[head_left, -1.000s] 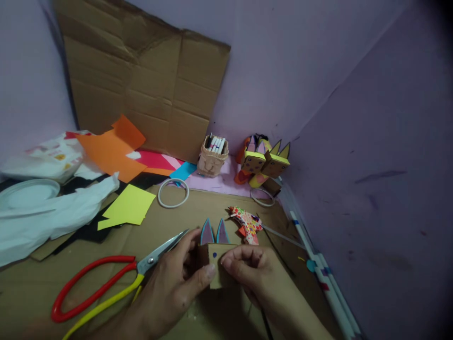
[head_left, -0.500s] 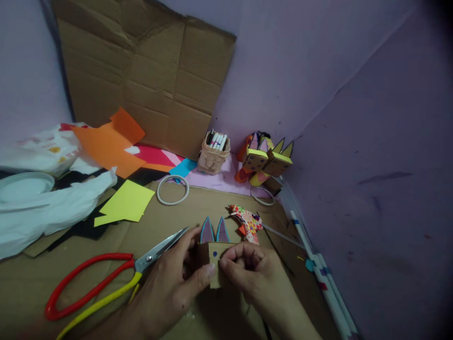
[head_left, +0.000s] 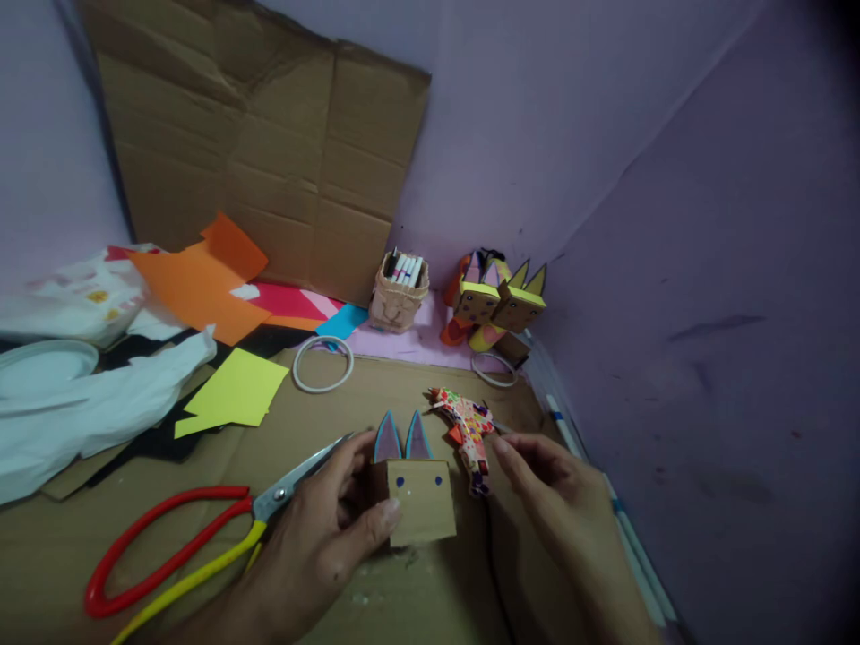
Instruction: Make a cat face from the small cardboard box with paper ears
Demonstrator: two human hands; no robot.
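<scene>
One eared cardbd box (head_left: 422, 511), gripped in L hand (head_left: 329, 528), R hand (head_left: 561, 493) nr glue gun (head_left: 467, 428), can't tell if grasping

Dim scene on my feed, cool purplish cast; can't tell the light source. Walls (head_left: 605, 152) palest upper middle, going darker right; top right corner black. Soft shadow below the cardboard box (head_left: 423, 517) and right hand (head_left: 561, 497). Faint sheen on scissor blades (head_left: 305, 470). Wide-angle stretch toward edges, fine detail soft, no harsh glare.
</scene>
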